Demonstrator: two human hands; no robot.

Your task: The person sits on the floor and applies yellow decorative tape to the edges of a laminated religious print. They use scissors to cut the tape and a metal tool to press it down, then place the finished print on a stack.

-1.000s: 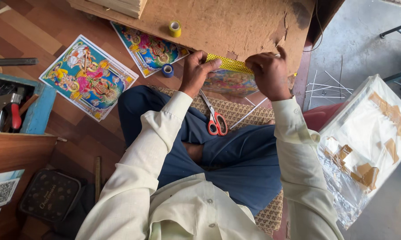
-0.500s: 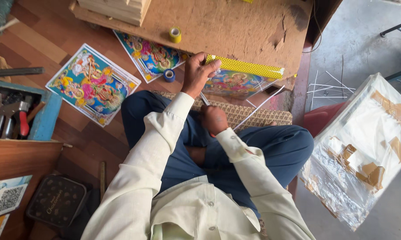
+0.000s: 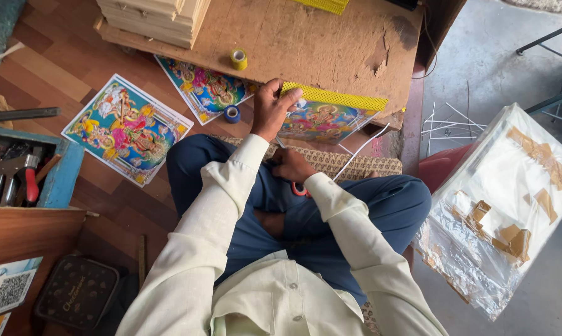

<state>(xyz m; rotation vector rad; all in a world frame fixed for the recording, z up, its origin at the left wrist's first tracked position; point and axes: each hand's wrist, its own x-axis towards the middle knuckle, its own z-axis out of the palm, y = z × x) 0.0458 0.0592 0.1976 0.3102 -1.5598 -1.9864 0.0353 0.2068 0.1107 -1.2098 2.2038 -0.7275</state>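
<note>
I sit cross-legged on a woven mat. My left hand (image 3: 273,109) pinches the left end of a yellow mesh strip (image 3: 340,98) that lies along the top edge of a colourful picture print (image 3: 321,121) under the edge of a low wooden board (image 3: 306,43). My right hand (image 3: 290,165) is down on my lap, closed around the red handles of a pair of scissors (image 3: 299,189); the blades are hidden under my hand.
Two more colourful prints (image 3: 128,127) (image 3: 203,87) lie on the wooden floor at left. A yellow tape roll (image 3: 238,59) sits on the board, a blue one (image 3: 231,114) on the floor. A blue tool tray (image 3: 19,171) is far left, a plastic-wrapped bundle (image 3: 511,199) at right.
My right hand has left the yellow strip, come down to my lap and closed on the scissors. My left hand stays on the strip's left end.
</note>
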